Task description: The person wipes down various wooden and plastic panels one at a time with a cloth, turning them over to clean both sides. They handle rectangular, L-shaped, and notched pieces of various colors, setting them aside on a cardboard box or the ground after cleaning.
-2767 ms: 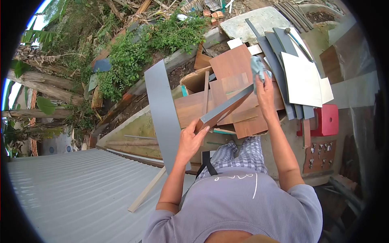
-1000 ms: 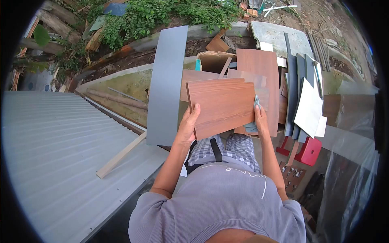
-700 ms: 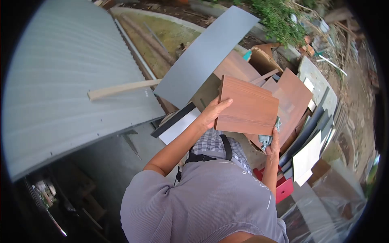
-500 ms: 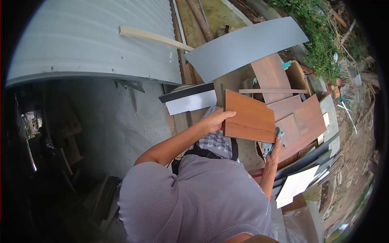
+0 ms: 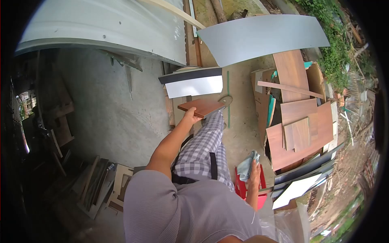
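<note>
My left hand point(image 5: 192, 116) is closed on the near edge of a brown wood-grain board point(image 5: 206, 107), out in front of my checked trousers. The board tilts away from me, its far corner by a small rounded flat piece point(image 5: 225, 100). At my right side, my right hand point(image 5: 254, 175) grips a crumpled grey-blue cloth point(image 5: 245, 165) above a red plastic stool point(image 5: 261, 199). Ahead of the wooden board stand a white panel point(image 5: 194, 87) and a black strip point(image 5: 190, 75).
Cardboard boxes point(image 5: 259, 95) and wood-grain boards point(image 5: 298, 150) are stacked at right. A long grey panel point(image 5: 263, 38) lies across the top, beside a corrugated metal sheet point(image 5: 109, 24). Offcuts point(image 5: 91, 188) lean at lower left. Concrete floor point(image 5: 109, 117) spreads to the left.
My left hand has carried the board leftward, away from the cloth. My right hand, still with the cloth, has dropped lower beside me. The view has shifted, showing the red stool.
</note>
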Tool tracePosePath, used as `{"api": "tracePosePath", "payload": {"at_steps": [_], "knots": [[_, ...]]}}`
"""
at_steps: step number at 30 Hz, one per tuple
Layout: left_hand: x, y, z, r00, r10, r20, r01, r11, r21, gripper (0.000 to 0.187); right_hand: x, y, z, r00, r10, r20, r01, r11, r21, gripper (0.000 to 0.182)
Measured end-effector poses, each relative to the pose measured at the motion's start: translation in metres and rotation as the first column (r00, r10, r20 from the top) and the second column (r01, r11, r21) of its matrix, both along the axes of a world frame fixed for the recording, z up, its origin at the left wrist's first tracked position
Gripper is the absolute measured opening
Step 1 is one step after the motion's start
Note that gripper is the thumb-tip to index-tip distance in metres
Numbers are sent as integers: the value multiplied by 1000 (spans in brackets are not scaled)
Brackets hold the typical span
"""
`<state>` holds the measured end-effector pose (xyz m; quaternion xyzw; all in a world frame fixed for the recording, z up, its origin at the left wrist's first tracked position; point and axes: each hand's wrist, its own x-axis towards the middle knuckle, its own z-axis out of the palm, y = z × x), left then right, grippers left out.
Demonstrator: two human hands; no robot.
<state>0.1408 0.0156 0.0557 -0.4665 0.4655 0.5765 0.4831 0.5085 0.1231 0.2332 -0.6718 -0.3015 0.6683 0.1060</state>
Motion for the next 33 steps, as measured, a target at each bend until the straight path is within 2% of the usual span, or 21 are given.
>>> {"api": "tracePosePath", "payload": {"at_steps": [1, 2, 3, 5, 6, 7, 9, 13, 15, 18, 20, 21, 23, 25, 26, 27, 28, 29, 30, 32, 33], "knots": [[-4, 6, -26, 997, 83, -5, -83, 994, -76, 46, 12, -3, -14, 994, 104, 18, -104, 994, 17, 38], [-4, 10, -50, 987, 163, -11, -163, 974, -160, 47, 20, -3, -22, 982, 178, 69, -181, 982, 45, 37], [-6, 20, -69, 986, 169, -1, -167, 971, -170, 47, 21, -2, -33, 962, 245, 117, -254, 965, 65, 35], [-10, 36, -106, 966, 234, -107, -257, 893, -370, 42, 13, 2, -52, 974, 198, 115, -201, 979, 19, 34], [-11, 31, -145, 941, 304, -149, -337, 879, -338, 43, 8, 2, -58, 984, 140, 113, -139, 990, -17, 34], [-16, 30, -175, 945, 297, -135, -326, 875, -358, 43, 4, 2, -66, 982, 138, 129, -134, 990, -35, 34], [-30, 30, -231, 925, 370, -82, -375, 857, -353, 43, -5, 8, -83, 958, 212, 195, -210, 977, -31, 33], [-59, 33, -300, 936, 336, -108, -350, 837, -421, 43, -9, -1, -119, 933, 274, 233, -255, 961, -110, 34], [-72, 35, -332, 895, 432, -109, -440, 816, -374, 52, -9, -4, -133, 916, 306, 260, -279, 951, -137, 35], [-101, 72, -328, 914, 358, -190, -403, 845, -351, 53, -19, -6, -141, 930, 278, 242, -251, 958, -137, 35], [-121, 89, -345, 923, 310, -230, -373, 865, -334, 53, -40, 0, -143, 962, 148, 230, -106, 977, -187, 35], [-137, 94, -362, 940, 299, -167, -339, 877, -340, 50, -38, -2, -150, 965, 129, 230, -87, 979, -182, 35], [-150, 102, -376, 960, 264, -95, -280, 898, -339, 46, -21, -6, -155, 937, 231, 264, -195, 969, -154, 35], [-150, 109, -375, 970, 232, -68, -241, 946, -218, 54, -4, -13, -162, 958, 152, 242, -109, 977, -182, 37], [-148, 112, -371, 978, 202, -46, -207, 957, -204, 54, 0, -16, -161, 952, 164, 260, -124, 979, -164, 37], [-147, 115, -364, 975, 145, -171, -174, 970, -169, 52, 3, -19, -158, 944, 167, 286, -130, 981, -142, 37], [-145, 121, -353, 953, 90, -290, -132, 983, -129, 50, 5, -18, -152, 935, 165, 312, -108, 975, -194, 37], [-143, 129, -339, 946, -71, -315, 3, 978, -210, 48, 8, -21, -146, 931, 108, 349, -52, 985, -166, 37], [-143, 122, -337, 957, -108, -270, 86, 992, -92, 49, 11, -25, -143, 944, 111, 311, -65, 986, -156, 36], [-134, 111, -337, 939, -261, -223, 259, 965, -38, 55, 14, -35, -138, 953, 91, 287, -52, 989, -140, 35], [-112, 122, -310, 912, -351, -212, 311, 929, -202, 57, 13, -37, -134, 952, 72, 296, -31, 989, -142, 35]]}}
